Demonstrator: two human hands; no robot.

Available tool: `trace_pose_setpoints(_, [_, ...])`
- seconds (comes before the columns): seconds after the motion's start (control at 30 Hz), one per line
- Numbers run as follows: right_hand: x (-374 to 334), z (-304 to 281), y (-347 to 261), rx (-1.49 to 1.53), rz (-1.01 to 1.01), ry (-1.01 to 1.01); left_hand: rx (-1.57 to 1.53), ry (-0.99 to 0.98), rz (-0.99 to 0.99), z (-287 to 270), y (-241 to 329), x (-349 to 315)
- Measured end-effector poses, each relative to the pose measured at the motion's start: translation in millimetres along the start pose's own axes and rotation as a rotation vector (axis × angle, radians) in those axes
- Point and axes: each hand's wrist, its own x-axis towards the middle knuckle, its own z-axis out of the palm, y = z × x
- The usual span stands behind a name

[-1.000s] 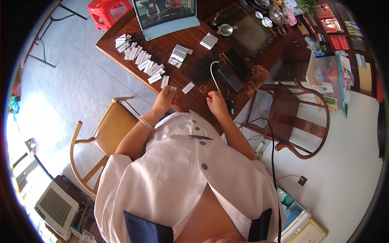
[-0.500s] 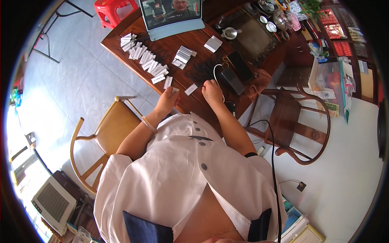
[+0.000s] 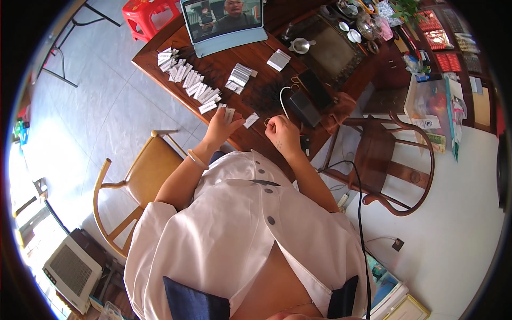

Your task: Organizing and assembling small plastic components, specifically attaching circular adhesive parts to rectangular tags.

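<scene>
My left hand (image 3: pixel 220 130) is at the table's near edge, with a small white tag (image 3: pixel 229 114) against its fingers and the thumb stretched to the right. A loose white tag (image 3: pixel 251 120) lies just right of that thumb. My right hand (image 3: pixel 284 134) is closed beside it, fingertips pinched together; whatever they hold is too small to make out. Beyond my left hand, many white tags (image 3: pixel 193 80) overlap in a slanting row, with dark strings along them. Two neater stacks lie farther off: a grey-white stack (image 3: pixel 241 76) and a smaller stack (image 3: pixel 278 60). Dark strings (image 3: pixel 265 95) are heaped between.
A tablet (image 3: pixel 224 24) in a light-blue case stands at the back. Right of my hands are a black box (image 3: pixel 305 108) with a white cable, a dark phone-like slab (image 3: pixel 316 88) and a brown cloth (image 3: pixel 338 112). Chairs flank me: yellow-seated (image 3: pixel 152 168) and dark wooden (image 3: pixel 376 154).
My left hand has moved slightly forward and opened its thumb outward, showing more of the tag. My right hand has turned and shifted a little right and nearer, its fingertips pinched.
</scene>
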Motion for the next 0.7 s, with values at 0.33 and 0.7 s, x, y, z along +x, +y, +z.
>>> trace_pose_setpoints(0.33, [-1, -13, -9, -0.011, -0.022, -0.045, 0.010, -0.053, -0.066, -5, 28, 1])
trace_pose_setpoints(0.7, [13, 3, -44, 0.352, 0.000, -0.044, -0.094, -0.048, -0.001, 7, 38, -8])
